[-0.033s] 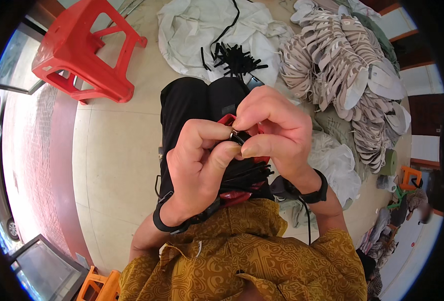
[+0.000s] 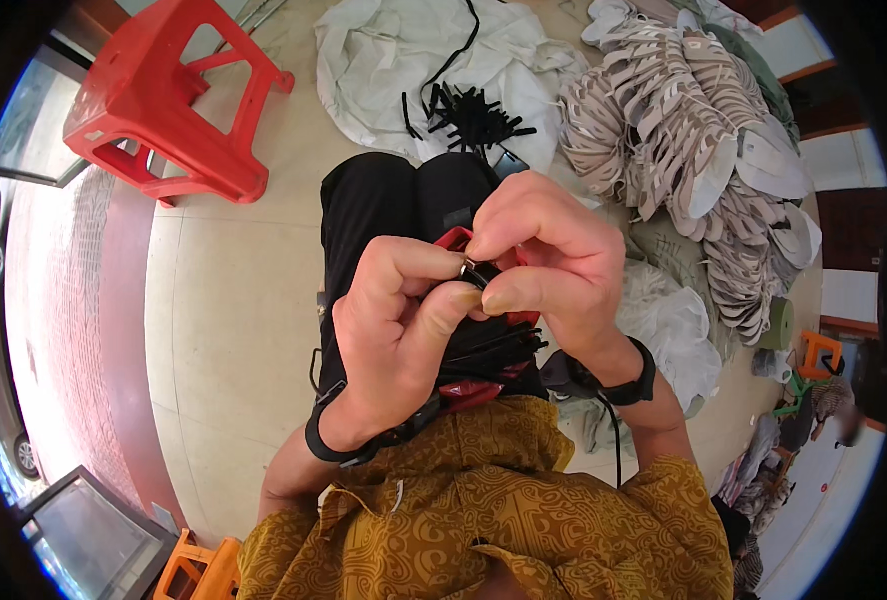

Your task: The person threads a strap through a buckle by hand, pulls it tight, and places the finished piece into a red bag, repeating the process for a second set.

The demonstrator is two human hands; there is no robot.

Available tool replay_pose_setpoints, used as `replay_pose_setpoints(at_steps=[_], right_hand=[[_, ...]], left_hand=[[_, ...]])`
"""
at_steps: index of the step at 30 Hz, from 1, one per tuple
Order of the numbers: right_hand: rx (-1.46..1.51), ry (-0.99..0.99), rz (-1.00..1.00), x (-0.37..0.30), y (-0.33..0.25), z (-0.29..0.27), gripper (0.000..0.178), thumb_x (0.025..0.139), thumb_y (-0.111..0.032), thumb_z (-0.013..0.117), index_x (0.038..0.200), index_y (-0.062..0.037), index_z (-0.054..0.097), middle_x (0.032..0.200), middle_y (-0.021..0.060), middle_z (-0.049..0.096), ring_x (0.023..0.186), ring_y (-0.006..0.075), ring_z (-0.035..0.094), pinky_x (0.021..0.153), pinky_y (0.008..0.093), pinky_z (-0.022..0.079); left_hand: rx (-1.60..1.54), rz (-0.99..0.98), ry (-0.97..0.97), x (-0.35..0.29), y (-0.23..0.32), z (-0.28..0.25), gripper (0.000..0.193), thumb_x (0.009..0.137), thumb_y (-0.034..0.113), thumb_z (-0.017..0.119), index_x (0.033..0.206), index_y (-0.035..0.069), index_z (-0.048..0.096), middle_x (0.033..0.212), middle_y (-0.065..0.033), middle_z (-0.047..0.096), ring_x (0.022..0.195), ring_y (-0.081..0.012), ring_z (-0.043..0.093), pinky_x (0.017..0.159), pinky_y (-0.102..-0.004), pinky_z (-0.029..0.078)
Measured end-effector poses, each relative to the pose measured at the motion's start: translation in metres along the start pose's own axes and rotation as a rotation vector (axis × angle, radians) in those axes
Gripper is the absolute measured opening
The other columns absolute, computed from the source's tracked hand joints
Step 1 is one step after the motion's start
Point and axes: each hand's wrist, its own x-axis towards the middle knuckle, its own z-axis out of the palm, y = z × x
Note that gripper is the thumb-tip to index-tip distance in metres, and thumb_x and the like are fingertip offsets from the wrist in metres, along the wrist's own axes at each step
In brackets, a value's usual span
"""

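Over my lap, both hands meet at a small loop of black strap [image 2: 479, 274] with a shiny metal-looking bit at its edge. My left hand [image 2: 393, 320] pinches its left side between thumb and forefinger. From the other side, my right hand [image 2: 558, 265] grips it the same way, thumb below and forefinger above. Fingertips hide much of the piece, so its exact kind is unclear. Beneath the hands, a bundle of black strips [image 2: 493, 350] rests on my lap beside something red and shiny [image 2: 470, 394], partly covered.
Black strips [image 2: 473, 120] lie heaped on a white sheet [image 2: 363, 50] ahead, with a phone [image 2: 508, 163] close by. Stacked beige shoe uppers [image 2: 678, 110] fill the right side. A red stool [image 2: 173, 110] stands at left, and clear plastic [image 2: 673, 330] lies at right.
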Motion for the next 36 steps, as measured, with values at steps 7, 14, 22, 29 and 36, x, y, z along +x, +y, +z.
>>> replay_pose_setpoints(at_steps=[7, 14, 22, 29, 36], right_hand=[[-0.001, 0.013, -0.005, 0.006, 0.0, -0.006, 0.007, 0.067, 0.003, 0.064, 0.069, 0.0022, 0.057, 0.07, 0.0044, 0.05, 0.046, 0.0048, 0.046, 0.041, 0.0169, 0.032], [0.16, 0.002, 0.191, 0.011, -0.001, -0.015, 0.008, 0.067, 0.004, 0.063, 0.072, 0.0028, 0.058, 0.071, 0.0039, 0.051, 0.046, 0.0063, 0.047, 0.042, 0.0164, 0.033], [0.04, -0.23, 0.275, 0.016, -0.006, -0.03, 0.016, 0.063, 0.001, 0.067, 0.077, 0.0019, 0.06, 0.07, 0.0018, 0.051, 0.059, 0.0056, 0.05, 0.049, 0.018, 0.037], [0.014, -0.217, 0.395, 0.015, -0.009, -0.028, 0.017, 0.063, -0.002, 0.067, 0.079, 0.0006, 0.061, 0.067, 0.0016, 0.051, 0.057, 0.0061, 0.049, 0.049, 0.0177, 0.037], [-0.146, -0.233, 0.264, 0.016, -0.01, -0.025, 0.018, 0.063, -0.002, 0.066, 0.081, -0.0009, 0.062, 0.066, 0.0023, 0.052, 0.056, 0.0074, 0.051, 0.05, 0.0183, 0.038]], left_hand=[[-0.145, -0.089, -0.083, 0.007, -0.001, 0.006, 0.009, 0.08, -0.003, 0.05, 0.086, -0.003, 0.043, 0.074, -0.0105, 0.058, 0.067, -0.0115, 0.059, 0.06, -0.021, 0.05], [-0.245, -0.155, -0.061, 0.013, -0.01, 0.006, 0.011, 0.08, -0.004, 0.05, 0.088, -0.003, 0.042, 0.074, -0.0109, 0.059, 0.066, -0.0113, 0.059, 0.058, -0.0209, 0.049], [-0.132, -0.163, -0.087, 0.009, -0.006, 0.004, 0.011, 0.079, -0.005, 0.051, 0.087, -0.002, 0.045, 0.068, -0.0073, 0.059, 0.06, -0.0074, 0.056, 0.053, -0.0181, 0.046], [-0.126, -0.214, -0.104, 0.007, -0.008, 0.003, 0.009, 0.08, -0.004, 0.049, 0.088, -0.002, 0.045, 0.067, -0.0068, 0.058, 0.058, -0.0066, 0.055, 0.05, -0.0179, 0.045], [-0.225, -0.33, -0.137, 0.009, -0.01, 0.0, 0.011, 0.08, -0.005, 0.049, 0.089, -0.002, 0.044, 0.072, -0.009, 0.058, 0.061, -0.0093, 0.056, 0.053, -0.0196, 0.046]])
